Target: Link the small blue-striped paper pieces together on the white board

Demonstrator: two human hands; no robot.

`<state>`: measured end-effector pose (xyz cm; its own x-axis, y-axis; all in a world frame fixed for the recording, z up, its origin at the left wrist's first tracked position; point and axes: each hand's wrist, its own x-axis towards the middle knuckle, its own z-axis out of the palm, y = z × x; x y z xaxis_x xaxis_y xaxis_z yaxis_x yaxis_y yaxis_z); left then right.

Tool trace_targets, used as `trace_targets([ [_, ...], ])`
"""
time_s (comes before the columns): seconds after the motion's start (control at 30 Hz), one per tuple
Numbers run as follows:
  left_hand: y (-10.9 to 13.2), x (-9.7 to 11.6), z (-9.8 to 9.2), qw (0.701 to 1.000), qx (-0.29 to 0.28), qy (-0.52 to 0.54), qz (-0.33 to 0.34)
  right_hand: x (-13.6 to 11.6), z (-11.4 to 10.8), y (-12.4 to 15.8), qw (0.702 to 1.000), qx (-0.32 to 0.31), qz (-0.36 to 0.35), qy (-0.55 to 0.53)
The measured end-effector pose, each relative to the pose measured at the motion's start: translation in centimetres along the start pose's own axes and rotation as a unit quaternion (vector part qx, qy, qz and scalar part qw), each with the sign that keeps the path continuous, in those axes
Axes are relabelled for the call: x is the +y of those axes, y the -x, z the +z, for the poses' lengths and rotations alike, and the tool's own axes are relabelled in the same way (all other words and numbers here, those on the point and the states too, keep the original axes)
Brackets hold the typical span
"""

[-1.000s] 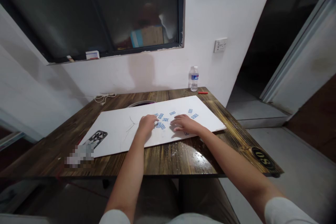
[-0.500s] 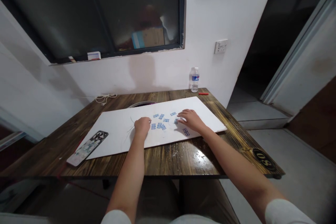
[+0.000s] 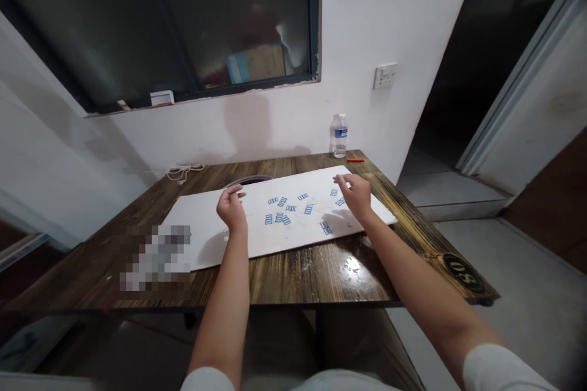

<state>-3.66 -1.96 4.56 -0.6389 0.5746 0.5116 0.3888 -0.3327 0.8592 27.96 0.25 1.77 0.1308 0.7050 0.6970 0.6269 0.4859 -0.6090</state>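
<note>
A white board (image 3: 257, 238) lies at a slant across the wooden table. Scattered over its middle are several small blue ladder-like shapes (image 3: 291, 208); I cannot tell if they are drawn on or loose pieces. My left hand (image 3: 232, 208) hovers over the board left of these shapes, fingers loosely bent and apart, nothing visible in them. Toward the board's right end my right hand (image 3: 356, 194) is raised, its index finger and thumb apart and the other fingers curled. Close to it are two of the blue shapes, and a larger one (image 3: 325, 228) sits nearer the front edge.
Behind the board on the wooden table (image 3: 293, 281) stand a water bottle (image 3: 340, 136) and, beside it, a red pen-like stick (image 3: 355, 160). A white cable (image 3: 183, 172) lies back left. A round-rimmed object (image 3: 250, 181) shows behind the board. A pixelated patch (image 3: 156, 256) covers the left front.
Both hands have lifted from the board and moved apart, the left one leftward, the right one rightward and back. Blue shapes near the right hand are now uncovered.
</note>
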Motion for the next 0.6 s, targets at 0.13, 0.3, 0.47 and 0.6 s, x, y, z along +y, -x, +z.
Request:
trace_targets([
  [0.13,-0.4,0.1,-0.3,0.996,0.065,0.051,-0.025,0.2,-0.4,-0.4,0.987,0.118,0.057,-0.092],
  [0.3,0.1,-0.9,0.6,0.988,-0.120,0.009,-0.100,0.9,-0.1,-0.8,0.976,0.107,0.112,-0.152],
  [0.47,2.2,-1.3,2.1,0.948,-0.303,-0.046,-0.085,2.5,0.4,-0.8,0.988,-0.004,0.141,-0.069],
  [0.6,3.2,-1.3,2.5,0.910,-0.406,-0.066,-0.056,3.9,0.8,-0.4,0.980,-0.153,0.101,0.073],
])
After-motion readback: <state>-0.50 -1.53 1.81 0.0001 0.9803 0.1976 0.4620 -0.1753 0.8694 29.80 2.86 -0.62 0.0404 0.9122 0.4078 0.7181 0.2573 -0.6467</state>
